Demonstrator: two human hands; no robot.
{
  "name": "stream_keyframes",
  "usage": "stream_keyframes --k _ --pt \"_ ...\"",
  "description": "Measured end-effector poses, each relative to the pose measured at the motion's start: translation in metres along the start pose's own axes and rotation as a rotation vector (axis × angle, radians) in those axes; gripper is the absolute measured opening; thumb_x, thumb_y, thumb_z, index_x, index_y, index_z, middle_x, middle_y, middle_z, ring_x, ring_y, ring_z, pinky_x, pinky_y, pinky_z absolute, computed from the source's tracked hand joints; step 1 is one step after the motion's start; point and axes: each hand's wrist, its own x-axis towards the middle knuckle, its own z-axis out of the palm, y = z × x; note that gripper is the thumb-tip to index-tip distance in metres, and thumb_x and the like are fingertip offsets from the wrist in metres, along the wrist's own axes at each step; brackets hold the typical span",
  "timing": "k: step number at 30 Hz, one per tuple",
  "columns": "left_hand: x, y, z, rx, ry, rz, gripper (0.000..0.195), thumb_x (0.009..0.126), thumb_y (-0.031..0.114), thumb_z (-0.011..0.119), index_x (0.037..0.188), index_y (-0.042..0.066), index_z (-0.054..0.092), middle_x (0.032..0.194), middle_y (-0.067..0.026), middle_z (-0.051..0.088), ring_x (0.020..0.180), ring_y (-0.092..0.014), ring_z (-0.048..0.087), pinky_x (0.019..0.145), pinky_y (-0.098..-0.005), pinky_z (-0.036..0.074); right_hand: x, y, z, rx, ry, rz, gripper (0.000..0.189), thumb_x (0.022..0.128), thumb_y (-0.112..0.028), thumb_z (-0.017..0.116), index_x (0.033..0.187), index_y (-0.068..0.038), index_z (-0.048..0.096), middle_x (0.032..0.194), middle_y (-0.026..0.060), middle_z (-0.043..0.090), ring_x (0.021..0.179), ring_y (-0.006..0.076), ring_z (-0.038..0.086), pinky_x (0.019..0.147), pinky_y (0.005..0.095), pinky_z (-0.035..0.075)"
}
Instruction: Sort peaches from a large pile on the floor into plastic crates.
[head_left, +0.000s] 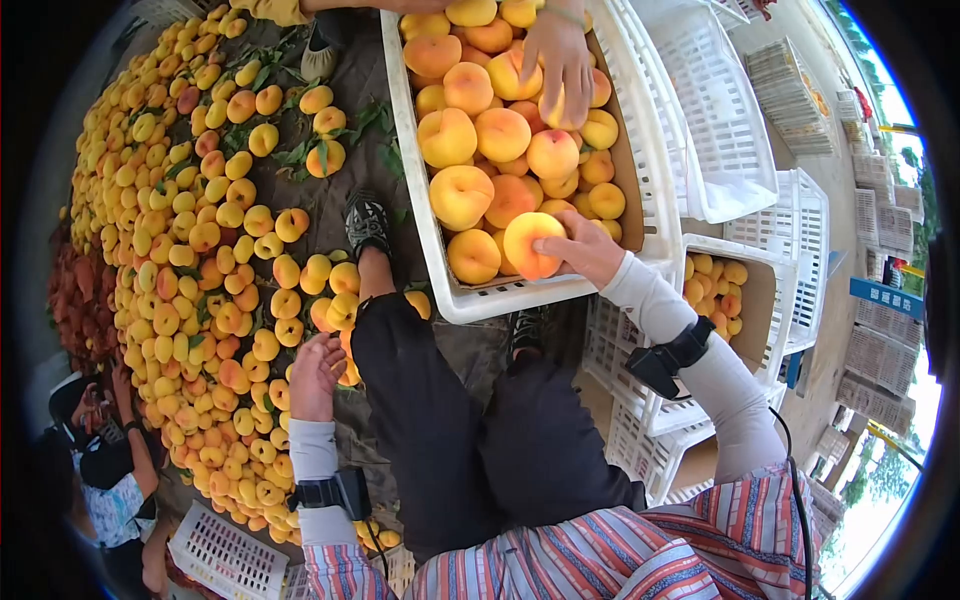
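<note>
In the white plastic crate (442, 304), my right hand (589, 247) grips a yellow-orange peach (529, 244), thumb across its side. The peach is above the near end of the crate. More peaches (502, 135) fill the crate, which has a cardboard lining (632, 202). To the left, my left hand (316, 375) is raised beside my knee with its fingers curled, near the edge of a large heap of peaches (217, 300). Its palm is partly hidden, and I see no fruit in it. Another person's hand (559, 67) reaches into the crate's far part and touches the peaches.
White crates (712, 112) stand at the right, and one lined crate (780, 300) holds smaller-looking peaches. A person (112, 480) is at the lower left beside a white crate (225, 555). Red mesh bags (79, 292) lie beyond the heap. Green leaves (375, 116) litter the dark ground sheet.
</note>
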Motion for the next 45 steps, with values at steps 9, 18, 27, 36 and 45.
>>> stream_keyframes --k 9,18,27,36,45 --pt "0.002 -0.033 -0.029 -0.022 0.095 -0.138 0.030 0.091 0.022 0.047 0.114 0.003 0.050 0.098 -0.0064 0.059 0.083 -0.015 0.058 0.074 -0.0280 0.048 0.024 0.006 0.032 -0.799 -0.030 -0.124 0.071 0.075 -0.048 0.065 0.120 0.003 0.046 0.089 0.0150 0.061 0.084 0.0230 0.059 0.075 0.0317 0.046" --pt "0.005 -0.068 -0.050 -0.076 0.099 -0.204 0.036 0.088 0.020 0.049 0.117 0.000 0.048 0.100 -0.0092 0.059 0.083 -0.016 0.059 0.075 -0.0285 0.048 0.021 0.005 0.049 -0.779 -0.054 -0.240 0.060 0.081 -0.042 0.059 0.122 0.000 0.045 0.073 0.0118 0.060 0.068 0.0224 0.058 0.067 0.0323 0.046" --pt "0.003 -0.119 -0.091 -0.090 0.147 -0.132 0.025 0.087 0.010 0.049 0.110 -0.001 0.049 0.085 -0.0099 0.058 0.070 -0.017 0.057 0.062 -0.0286 0.047 0.026 0.015 0.058 -0.793 0.103 -0.434 0.052 0.077 -0.033 0.066 0.116 -0.004 0.050 0.079 0.0115 0.058 0.068 0.0211 0.057 0.064 0.0323 0.047" --pt "0.036 -0.176 -0.153 0.294 0.676 -0.004 0.026 0.083 0.014 0.054 0.106 0.001 0.054 0.086 -0.0048 0.057 0.068 -0.013 0.055 0.058 -0.0255 0.047 0.034 0.011 0.056 -0.667 -0.040 -0.288 0.043 0.083 -0.021 0.061 0.118 -0.001 0.048 0.085 0.0099 0.063 0.068 0.0100 0.059 0.064 0.0244 0.049" --pt "0.081 -0.173 -0.159 -0.473 0.765 -0.260 0.031 0.083 0.025 0.060 0.106 0.006 0.053 0.092 -0.0052 0.056 0.084 -0.017 0.054 0.069 -0.0302 0.047 0.021 -0.003 0.067 -0.864 0.014 -0.322 0.048 0.084 -0.021 0.059 0.125 -0.001 0.044 0.098 0.0145 0.061 0.078 0.0160 0.062 0.072 0.0269 0.049"
